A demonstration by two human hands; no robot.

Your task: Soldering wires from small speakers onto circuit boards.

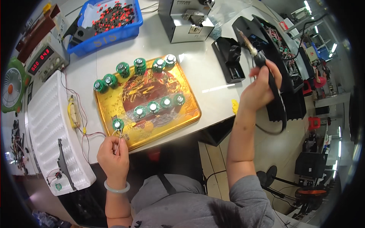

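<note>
Green module (pixel 118 124) sits at near-left corner of gold tray (pixel 187 114); likely light, stiff, fragile: we'd hold it by rim. Our left hand (pixel 113 155) pinches thin wire (pixel 119 140); our right hand (pixel 264 84) grips soldering iron (pixel 259 59) by handle.

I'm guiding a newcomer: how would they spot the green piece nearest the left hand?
On the large gold tray, look toward the near-left corner. The green piece there is the only one the thin strand from the left hand reaches.
</note>
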